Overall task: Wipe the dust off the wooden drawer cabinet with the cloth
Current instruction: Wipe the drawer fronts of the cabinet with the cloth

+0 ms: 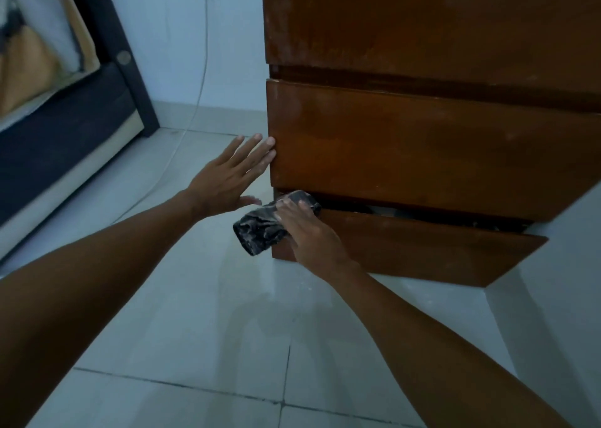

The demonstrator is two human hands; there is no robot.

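The floor (201, 323) is made of pale grey tiles with dark lines between them. The brown wooden cabinet (422, 154) stands on it at the far right. A dark bed frame (65, 154) stands on it at the far left.

Reddish-brown wooden cabinet (422, 154), black cloth (266, 229) mottled white, pale grey floor tiles (208, 330).
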